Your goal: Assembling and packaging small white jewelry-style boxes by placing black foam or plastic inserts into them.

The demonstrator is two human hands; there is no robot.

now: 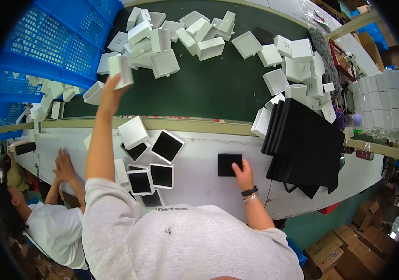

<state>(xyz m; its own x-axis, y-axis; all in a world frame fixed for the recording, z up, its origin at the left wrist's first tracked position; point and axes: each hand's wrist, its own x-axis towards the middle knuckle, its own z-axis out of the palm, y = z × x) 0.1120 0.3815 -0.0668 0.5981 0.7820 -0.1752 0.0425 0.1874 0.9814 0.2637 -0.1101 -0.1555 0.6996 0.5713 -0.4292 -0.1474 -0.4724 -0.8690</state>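
My left hand (109, 97) reaches out over the green belt, its fingers closed on a small white box (122, 72). Lower right, above the white worktop, my right hand (244, 176) grips a square black foam pad (226, 165); the thumb lies on top and the other fingers are mostly hidden. Left of that pad, several white box trays with black inserts (167, 146) lie in a loose group, some overlapping. A white box (133, 132) rests on top of that group. To the right of my right hand, large black foam sheets (304, 140) are stacked unevenly.
More white boxes (164, 63) lie jumbled on the green belt (209, 91), at left and right. Blue mesh crates (52, 42) stand at the far left. A pale rail (199, 125) divides belt from worktop (199, 186). At left sits a co-worker (52, 228), hands near the worktop.
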